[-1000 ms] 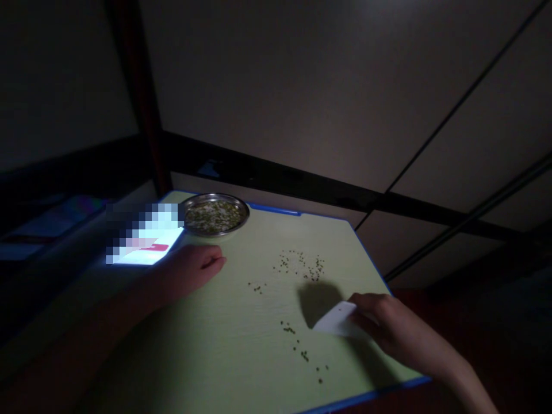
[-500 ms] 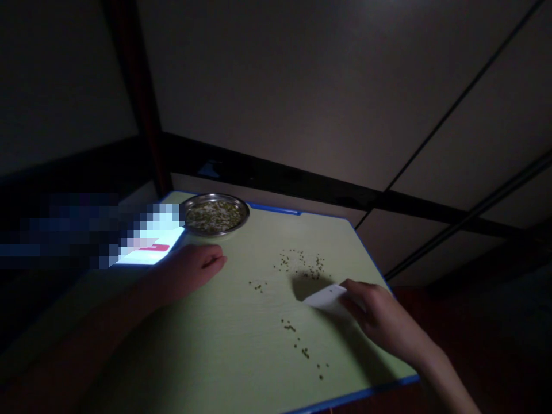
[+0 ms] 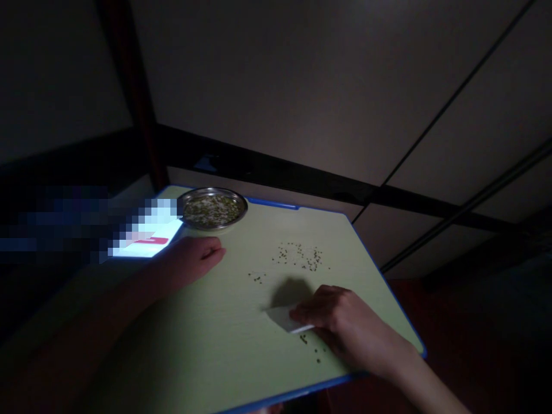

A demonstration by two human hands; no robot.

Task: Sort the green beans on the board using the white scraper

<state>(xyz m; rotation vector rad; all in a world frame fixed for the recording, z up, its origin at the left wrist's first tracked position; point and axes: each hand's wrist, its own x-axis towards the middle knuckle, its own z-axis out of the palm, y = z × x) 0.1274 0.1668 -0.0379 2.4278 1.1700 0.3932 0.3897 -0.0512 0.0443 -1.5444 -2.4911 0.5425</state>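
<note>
And it's a pale yellow-green table [image 3: 224, 345] here, plain across the top, with bright blue edging [image 3: 297, 394] running round it. Shiny silver on the dish [image 3: 211, 229], and inside it a speckled mix, green grains [image 3: 215, 210] flecked with whitish bits. Out on the table the scattered grains [image 3: 311, 265] show as dark greenish-brown dots, faint pale ones among them. The card [image 3: 280, 317] is plain, greyish white, brighter along one edge. Over to the glowing screen [image 3: 133, 250], bluish white with a red patch [image 3: 159, 240]! Behind, a dim grey-brown wall [image 3: 345, 86] lined in black, a dark red post [image 3: 133, 103], and deep red floor [image 3: 405, 299].
</note>
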